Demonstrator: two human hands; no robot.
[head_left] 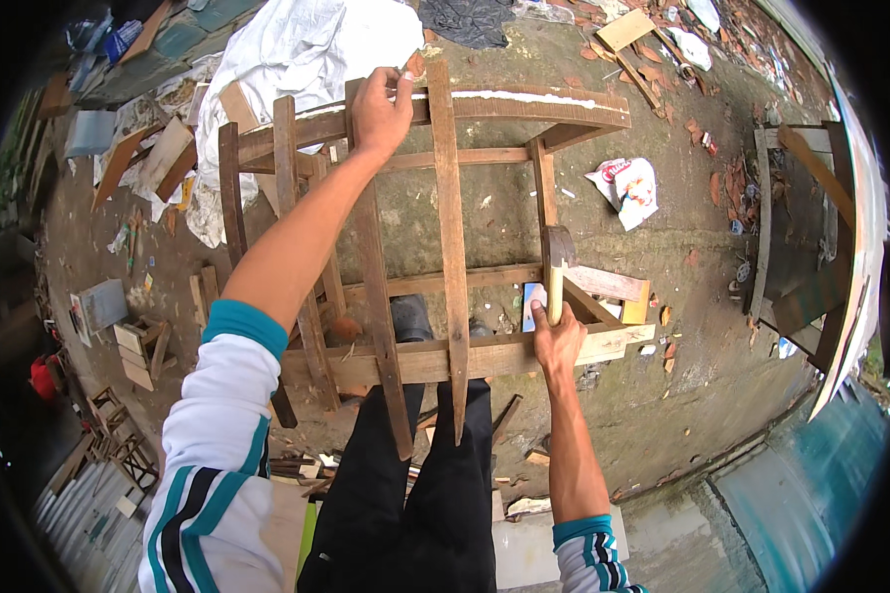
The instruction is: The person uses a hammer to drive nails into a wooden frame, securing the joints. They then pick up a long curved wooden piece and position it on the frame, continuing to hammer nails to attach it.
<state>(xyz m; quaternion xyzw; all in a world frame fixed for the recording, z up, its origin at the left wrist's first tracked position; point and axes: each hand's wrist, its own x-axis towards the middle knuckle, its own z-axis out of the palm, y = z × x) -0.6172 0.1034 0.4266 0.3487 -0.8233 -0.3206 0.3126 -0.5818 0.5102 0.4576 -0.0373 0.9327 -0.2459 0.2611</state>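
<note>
A wooden frame stands before me, with several narrow slats laid from its near rail to its far rail. My left hand is closed at the far end of one wooden slat, where it crosses the far rail; its fingertips are partly hidden. A white streak runs along the top of that rail. Beside it, to the right, lies another slat. My right hand grips a hammer by its pale handle, over the right end of the near rail. The hammer's dark head points away from me.
White cloth sheeting lies beyond the frame at the left. A white plastic bag rests on the ground to the right. Scrap boards are scattered at the left. A wooden structure stands at the far right.
</note>
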